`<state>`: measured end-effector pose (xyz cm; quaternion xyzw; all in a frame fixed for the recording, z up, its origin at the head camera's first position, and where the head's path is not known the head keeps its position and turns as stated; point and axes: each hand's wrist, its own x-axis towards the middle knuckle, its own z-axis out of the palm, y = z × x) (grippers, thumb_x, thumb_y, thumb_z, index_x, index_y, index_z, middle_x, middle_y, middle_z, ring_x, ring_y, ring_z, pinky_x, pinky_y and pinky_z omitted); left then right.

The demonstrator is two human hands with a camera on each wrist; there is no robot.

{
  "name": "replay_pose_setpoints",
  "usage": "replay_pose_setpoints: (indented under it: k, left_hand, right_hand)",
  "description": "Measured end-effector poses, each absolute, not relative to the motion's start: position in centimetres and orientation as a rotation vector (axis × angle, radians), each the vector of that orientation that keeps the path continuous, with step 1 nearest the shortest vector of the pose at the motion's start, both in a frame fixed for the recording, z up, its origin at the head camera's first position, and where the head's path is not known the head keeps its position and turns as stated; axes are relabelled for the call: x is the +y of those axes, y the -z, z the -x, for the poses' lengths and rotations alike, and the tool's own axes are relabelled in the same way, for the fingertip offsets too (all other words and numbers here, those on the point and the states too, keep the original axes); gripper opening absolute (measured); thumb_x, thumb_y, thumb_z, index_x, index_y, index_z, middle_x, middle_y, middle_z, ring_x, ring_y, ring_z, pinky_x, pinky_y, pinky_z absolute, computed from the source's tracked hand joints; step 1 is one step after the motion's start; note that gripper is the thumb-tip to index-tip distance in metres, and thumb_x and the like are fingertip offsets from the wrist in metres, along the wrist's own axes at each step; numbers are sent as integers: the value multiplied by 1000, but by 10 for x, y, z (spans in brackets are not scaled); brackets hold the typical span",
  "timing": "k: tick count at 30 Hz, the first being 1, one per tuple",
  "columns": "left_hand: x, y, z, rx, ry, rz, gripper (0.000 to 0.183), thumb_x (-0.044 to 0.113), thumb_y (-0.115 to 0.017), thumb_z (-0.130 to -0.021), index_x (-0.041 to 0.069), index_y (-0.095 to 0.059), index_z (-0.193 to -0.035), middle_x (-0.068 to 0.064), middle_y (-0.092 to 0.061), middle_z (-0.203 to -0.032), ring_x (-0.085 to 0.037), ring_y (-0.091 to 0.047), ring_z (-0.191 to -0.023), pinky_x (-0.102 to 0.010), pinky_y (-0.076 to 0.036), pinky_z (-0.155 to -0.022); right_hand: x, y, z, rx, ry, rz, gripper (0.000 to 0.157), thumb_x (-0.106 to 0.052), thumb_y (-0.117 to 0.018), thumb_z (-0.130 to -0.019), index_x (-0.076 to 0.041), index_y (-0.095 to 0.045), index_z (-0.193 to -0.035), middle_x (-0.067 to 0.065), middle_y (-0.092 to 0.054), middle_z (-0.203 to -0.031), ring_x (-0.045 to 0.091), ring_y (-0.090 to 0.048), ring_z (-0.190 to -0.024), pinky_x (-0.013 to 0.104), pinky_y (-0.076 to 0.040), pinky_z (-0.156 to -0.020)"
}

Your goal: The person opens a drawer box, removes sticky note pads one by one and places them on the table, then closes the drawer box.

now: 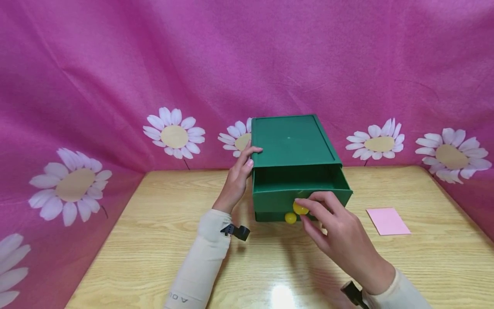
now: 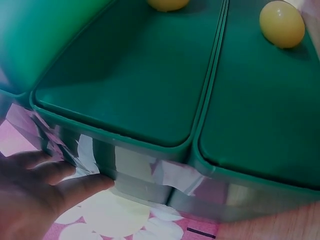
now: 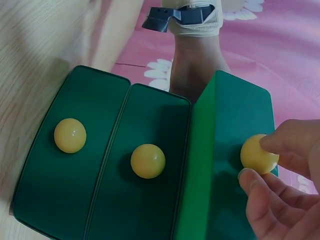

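Observation:
A green drawer cabinet [image 1: 289,141] stands on the table with its top drawer [image 1: 268,201] pulled partly out, so the green inside shows. My right hand [image 1: 347,236] pinches that drawer's round yellow knob [image 3: 258,154] between thumb and fingers. On the cabinet's left side rests my left hand [image 1: 236,180], its fingers fairly straight and one fingertip over the top edge. Below, two closed drawers carry yellow knobs of their own, the middle knob [image 3: 148,161] and the bottom knob [image 3: 70,135], seen in the right wrist view.
To the right of the cabinet a pink square of paper [image 1: 388,221] lies on the wooden table [image 1: 154,240]. Behind and at both sides hangs a magenta cloth [image 1: 247,56] with big white daisies. Each wrist wears a small black camera mount [image 1: 236,232].

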<state>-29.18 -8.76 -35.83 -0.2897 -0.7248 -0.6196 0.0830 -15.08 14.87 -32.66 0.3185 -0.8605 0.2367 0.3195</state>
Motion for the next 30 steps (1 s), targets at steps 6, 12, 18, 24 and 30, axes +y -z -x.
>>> replay_pose_setpoints:
  k: [6,12,18,24,30]
  left_hand:
    - [-85,346,280,-2168,1861,895,41,25,-31,-102,15,-41,-141,0,-11,-162,-21,-18,-145,-57,-30,-108]
    - [-84,331,266,-2188,1877,903,43,22,-30,-102,10,-39,-142,-6,-9,-162,-22,-15,-145,-56,-27,-110]
    - [-85,331,265,-2177,1881,885,43,23,-30,-102,11,-40,-142,-5,-10,-162,-20,-11,-146,-56,-26,-110]
    - [-85,332,266,-2172,1880,905,43,23,-30,-102,10,-39,-142,-6,-9,-162,-23,-12,-146,-55,-24,-111]
    - [-85,336,270,-2157,1878,905,42,26,-29,-103,13,-40,-142,-3,-9,-162,-19,-12,-146,-54,-24,-111]
  right_hand:
    - [148,328,154,-2265,-644,-823,51,-49,-39,-98,-11,-67,-118,6,-56,-107,12,-59,-87,25,-56,-63]
    - [148,330,158,-2273,-663,-798,54,-51,-39,-97,-9,-67,-118,7,-56,-108,14,-61,-85,23,-55,-60]
    - [144,333,167,-2233,-687,-817,49,-45,-43,-98,-6,-66,-118,8,-55,-107,13,-62,-78,16,-53,-58]
    - [143,335,171,-2219,-697,-807,42,-37,-51,-96,-4,-66,-117,9,-55,-106,11,-64,-79,16,-52,-57]
    - [143,334,173,-2240,-711,-795,36,-29,-58,-94,-4,-66,-118,9,-54,-107,11,-66,-78,15,-50,-54]
